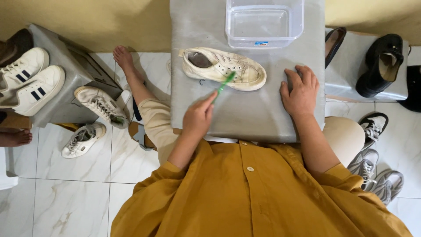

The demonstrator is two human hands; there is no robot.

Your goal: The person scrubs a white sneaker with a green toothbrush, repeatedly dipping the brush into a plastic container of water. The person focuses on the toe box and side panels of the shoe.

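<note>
A worn white sneaker (223, 68) lies on its side on a grey table (250, 116), toe pointing right. My left hand (197, 118) grips a green toothbrush (224, 84), and the brush's far end touches the sneaker's side near the laces. My right hand (300, 90) rests flat on the table to the right of the sneaker's toe, fingers apart and holding nothing. My mustard shirt fills the bottom of the view.
A clear plastic tub (264, 24) stands at the table's far edge. Two white sneakers (28, 81) sit on a grey stool at left, with more white shoes (98, 105) on the tiled floor. Black shoes (380, 66) are at right, grey sneakers (372, 171) below them. Someone's bare foot (15, 137) shows at the left edge.
</note>
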